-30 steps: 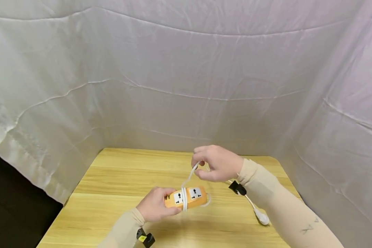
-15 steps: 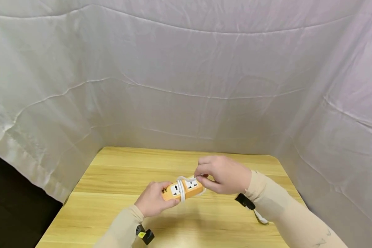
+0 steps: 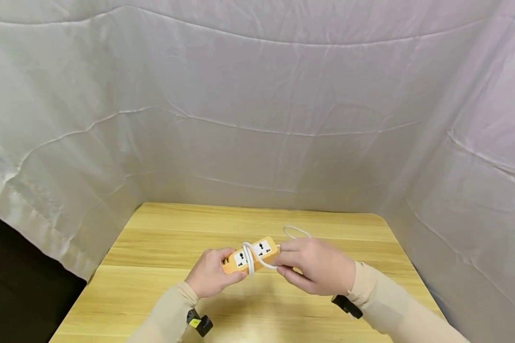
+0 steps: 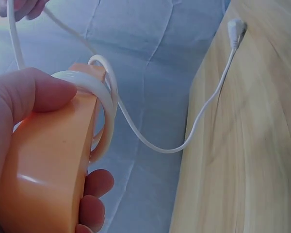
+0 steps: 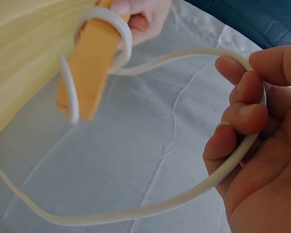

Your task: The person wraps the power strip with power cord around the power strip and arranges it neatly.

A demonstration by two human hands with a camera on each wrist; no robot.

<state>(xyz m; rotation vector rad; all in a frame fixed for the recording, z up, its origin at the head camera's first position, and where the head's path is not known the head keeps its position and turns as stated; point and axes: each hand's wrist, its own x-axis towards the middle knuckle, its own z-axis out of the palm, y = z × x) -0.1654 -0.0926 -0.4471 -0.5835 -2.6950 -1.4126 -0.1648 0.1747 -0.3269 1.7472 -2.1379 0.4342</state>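
Note:
An orange power strip (image 3: 231, 267) with white sockets is held up over the table, tilted, its right end higher. My left hand (image 3: 210, 272) grips its left end, thumb on the near side in the head view. White cord (image 3: 250, 259) wraps round the strip's middle in loose turns. From there the cord runs to my right hand (image 3: 315, 267), whose curled fingers and thumb pinch it, plain in the right wrist view (image 5: 262, 111). Past that hand the cord bends in a loop (image 3: 291, 228). The left wrist view shows the white plug (image 4: 236, 30) at the cord's end, lying on the table.
The wood-grain table (image 3: 163, 238) lies beneath both hands. Pale grey curtains (image 3: 257, 143) hang behind it and along both sides. A black camera mount (image 3: 346, 306) sits on the right wrist, and another mount (image 3: 200, 323) on the left wrist.
My right hand has come down and toward me, carrying the cord across the strip's face to its near side. The strip's right end has tilted up. A cord loop now shows behind the right hand.

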